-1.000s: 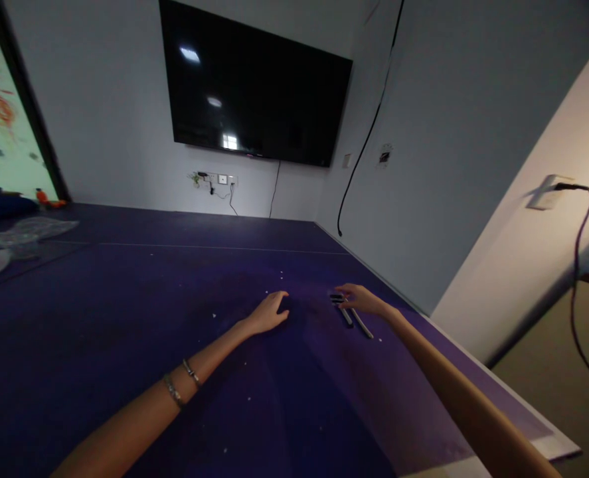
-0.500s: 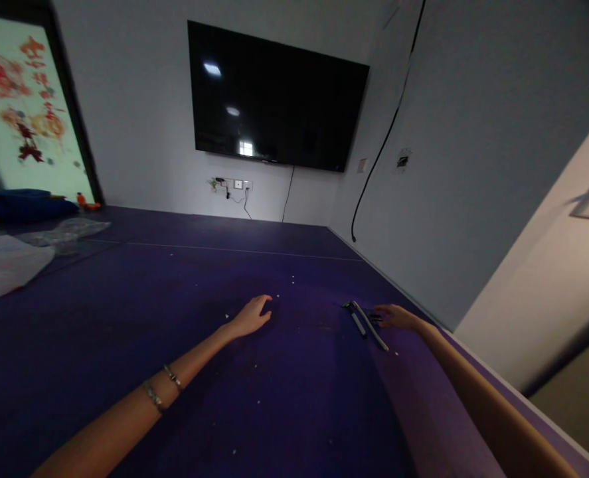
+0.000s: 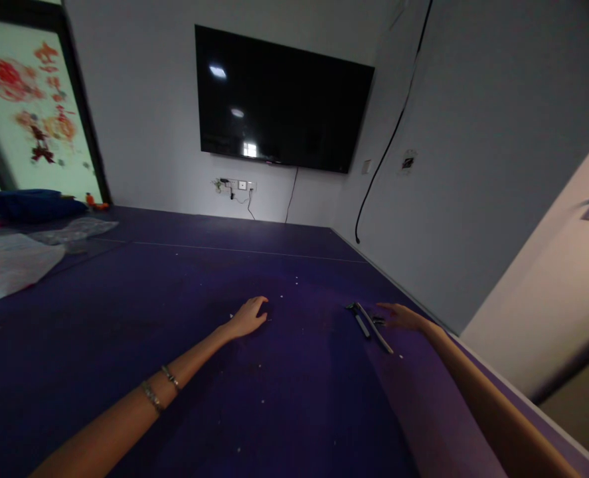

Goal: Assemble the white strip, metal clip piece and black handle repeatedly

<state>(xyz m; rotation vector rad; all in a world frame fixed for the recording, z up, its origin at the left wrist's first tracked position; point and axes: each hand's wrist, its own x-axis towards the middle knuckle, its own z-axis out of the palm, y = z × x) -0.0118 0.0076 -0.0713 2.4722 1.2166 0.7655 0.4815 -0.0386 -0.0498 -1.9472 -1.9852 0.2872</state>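
Note:
My left hand (image 3: 247, 317) hovers over or rests on the purple tabletop (image 3: 294, 372), its fingers bent, thumb apart, nothing between them. Two bracelets ring that forearm. At the right, my right hand (image 3: 401, 316) has its fingers loosely apart beside a small dark object (image 3: 378, 320), whose kind I cannot make out; whether the fingertips touch it is unclear. Just left of it lie a slim, slightly curved grey strip (image 3: 375, 328) and a dark-handled tool with a crosswise head (image 3: 361, 324), like a razor. Both lie slanted, close together.
Small white specks dot the tabletop. A clear plastic bag (image 3: 18, 262) and dark blue cloth (image 3: 30, 204) lie at the left. A black cable (image 3: 380, 159) hangs down the right wall, and a television (image 3: 281, 99) is mounted behind the table.
The view has turned slightly left, shifting the room rightward in the picture. My left hand has drifted a little left over the table. My right fingers have parted slightly around the dark object.

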